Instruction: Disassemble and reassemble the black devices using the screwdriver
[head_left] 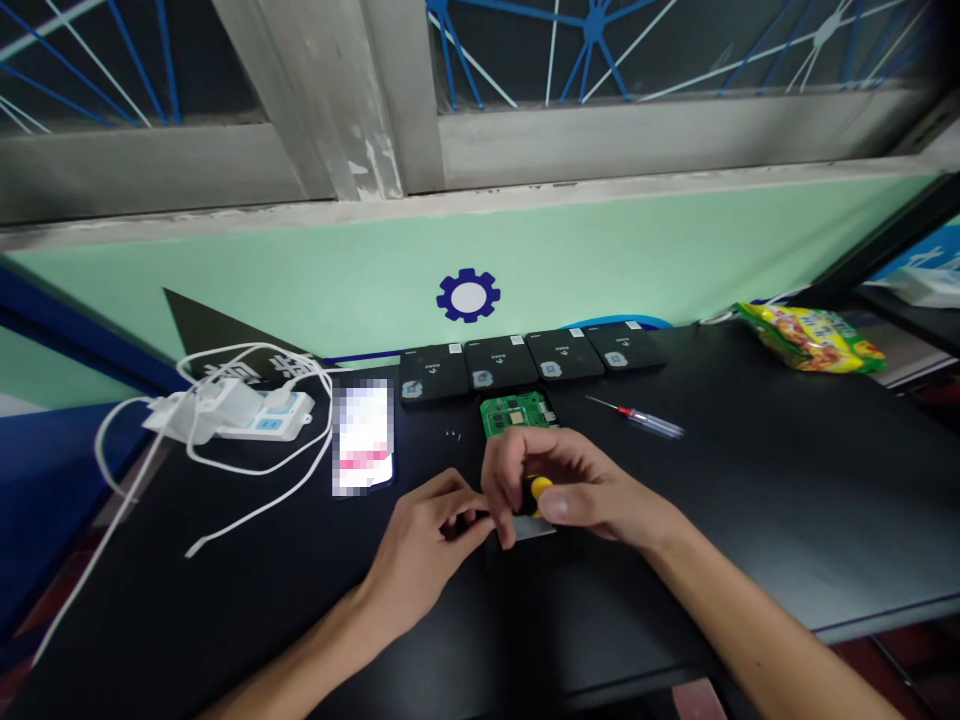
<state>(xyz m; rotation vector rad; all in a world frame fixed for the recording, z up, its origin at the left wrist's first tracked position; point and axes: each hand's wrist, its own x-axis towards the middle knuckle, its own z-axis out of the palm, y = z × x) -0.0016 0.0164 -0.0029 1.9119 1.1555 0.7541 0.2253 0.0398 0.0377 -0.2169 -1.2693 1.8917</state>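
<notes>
My right hand is closed around a yellow-handled tool, probably a small screwdriver, pointed down at a dark device on the black table. My left hand pinches the left edge of that device, fingertips touching the right hand. The device is mostly hidden under both hands. Just behind them lies a green circuit board.
A row of black device shells lines the wall. A red-tipped clear screwdriver lies to the right, a lit phone to the left, then a white power strip with cables. A yellow snack bag sits far right.
</notes>
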